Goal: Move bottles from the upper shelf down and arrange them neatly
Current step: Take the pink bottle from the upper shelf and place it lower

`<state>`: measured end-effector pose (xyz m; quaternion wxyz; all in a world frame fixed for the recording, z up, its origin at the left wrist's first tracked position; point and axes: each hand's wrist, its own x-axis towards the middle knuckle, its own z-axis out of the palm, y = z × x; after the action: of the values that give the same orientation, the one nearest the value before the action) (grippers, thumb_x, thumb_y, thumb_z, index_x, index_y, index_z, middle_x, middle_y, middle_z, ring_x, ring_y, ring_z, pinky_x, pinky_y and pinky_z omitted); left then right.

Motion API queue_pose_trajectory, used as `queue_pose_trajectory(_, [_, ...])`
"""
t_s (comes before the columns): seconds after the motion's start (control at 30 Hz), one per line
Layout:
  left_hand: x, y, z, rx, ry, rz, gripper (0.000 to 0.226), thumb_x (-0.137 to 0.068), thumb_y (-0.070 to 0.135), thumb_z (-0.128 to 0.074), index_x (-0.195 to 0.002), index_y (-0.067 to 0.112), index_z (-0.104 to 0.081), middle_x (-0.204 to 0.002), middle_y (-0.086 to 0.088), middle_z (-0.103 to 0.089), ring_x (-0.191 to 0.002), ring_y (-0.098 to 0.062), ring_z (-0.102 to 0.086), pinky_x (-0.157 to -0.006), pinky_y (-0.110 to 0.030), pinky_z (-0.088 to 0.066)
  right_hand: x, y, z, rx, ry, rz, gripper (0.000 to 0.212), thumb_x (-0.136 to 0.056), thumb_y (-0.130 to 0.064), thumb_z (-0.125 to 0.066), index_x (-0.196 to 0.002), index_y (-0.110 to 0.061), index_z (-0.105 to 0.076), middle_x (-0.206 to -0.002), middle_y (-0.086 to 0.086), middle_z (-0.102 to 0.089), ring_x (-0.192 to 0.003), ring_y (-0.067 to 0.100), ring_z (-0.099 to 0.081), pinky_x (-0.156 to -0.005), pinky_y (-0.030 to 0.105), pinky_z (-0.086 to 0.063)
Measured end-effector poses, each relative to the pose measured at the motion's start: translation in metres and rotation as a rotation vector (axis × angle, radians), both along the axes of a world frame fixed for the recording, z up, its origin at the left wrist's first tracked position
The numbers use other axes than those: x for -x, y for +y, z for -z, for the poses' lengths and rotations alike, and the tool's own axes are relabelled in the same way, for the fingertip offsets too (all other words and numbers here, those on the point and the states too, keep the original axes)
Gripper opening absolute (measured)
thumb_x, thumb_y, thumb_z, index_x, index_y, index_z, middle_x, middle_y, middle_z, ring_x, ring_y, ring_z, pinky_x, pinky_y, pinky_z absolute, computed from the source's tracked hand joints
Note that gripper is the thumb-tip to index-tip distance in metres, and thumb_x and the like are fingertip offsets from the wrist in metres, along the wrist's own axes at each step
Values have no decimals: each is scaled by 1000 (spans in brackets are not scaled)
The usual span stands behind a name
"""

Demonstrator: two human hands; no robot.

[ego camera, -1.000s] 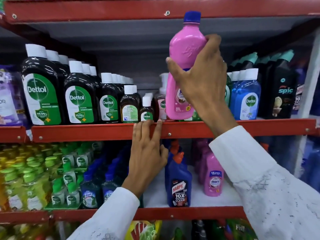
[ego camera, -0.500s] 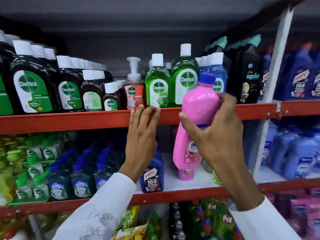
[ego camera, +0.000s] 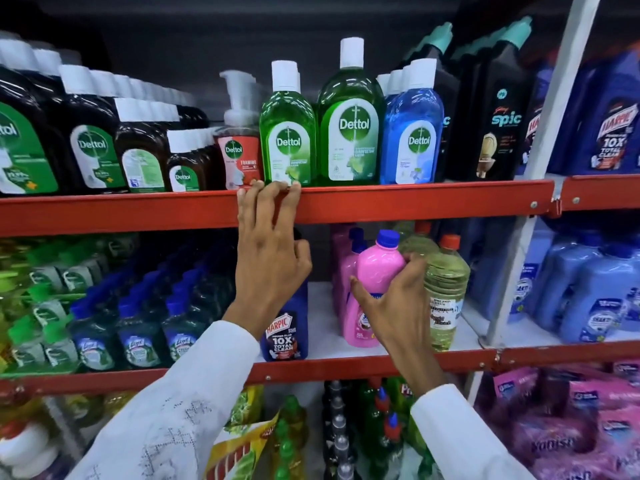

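1. Pink bottle (ego camera: 379, 268) stands upright near the front edge of the lower shelf (ego camera: 322, 323), just beside a yellowish bottle (ego camera: 446, 282).
2. Right hand (ego camera: 393, 306) wraps its body.
3. Left hand (ego camera: 268, 258), fingers relaxed, touches the upper shelf rail (ego camera: 415, 200).

Green bottle (ego camera: 349, 133) reads Dettol; blue bottle (ego camera: 287, 327), Harpic.
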<state>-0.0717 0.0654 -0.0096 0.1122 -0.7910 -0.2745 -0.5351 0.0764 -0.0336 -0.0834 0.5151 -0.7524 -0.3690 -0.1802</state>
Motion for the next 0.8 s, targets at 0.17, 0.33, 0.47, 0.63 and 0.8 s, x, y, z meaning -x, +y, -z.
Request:
queue_pose_trajectory(0.17, [-1, 1, -2, 0, -8, 13, 69, -71, 7, -56, -139, 8, -48, -137, -17, -48, -138, -39, -37, -121, -60, -25, -13, 17, 19, 99, -3, 29, 77, -71, -46, -81, -121, -1, -43, -110, 15, -55, -97, 40, -62, -76, 43, -49])
queue_pose_trajectory(0.33, [-4, -1, -3, -19, -34, 14, 66, -69, 5, -59, -134, 6, -53, -132, -19, -51, -132, -41, -43, -121, -61, -24, -14, 23, 29, 138, 18, 35, 72, -74, -42, -81, -117, 3, -45, -112, 18, -55, -104, 38, -58, -82, 40, -43])
queue_pose_trajectory(0.47, [-6, -1, -2, -27, -43, 9, 65, -69, 3, -60, -133, 6, -53, -131, -19, -50, -132, -40, -43, -121, -61, -23, -15, 31, 37, 144, 40, -3, 76, -72, -46, -79, -119, -2, -40, -112, 18, -57, -101, 39, -63, -78, 39, -47])
queue_pose_trajectory(0.63, [-6, -1, -2, -22, -39, 13, 66, -69, 2, -59, -135, 6, -52, -133, -20, -50, -134, -41, -42, -124, -59, -19, -12, 37, 39, 159, 26, -9, 79, -65, -50, -82, -115, -11, -35, -109, 12, -57, -95, 36, -64, -71, 35, -45])
queue_pose_trajectory(0.8, [-5, -2, -1, 2, -27, 5, 68, -70, 4, -60, -138, 7, -50, -136, -19, -49, -137, -41, -39, -124, -58, -19, -13, 33, 39, 179, 24, -7, 84, -63, -52, -84, -118, -14, -33, -114, 11, -56, -99, 35, -64, -70, 34, -44])
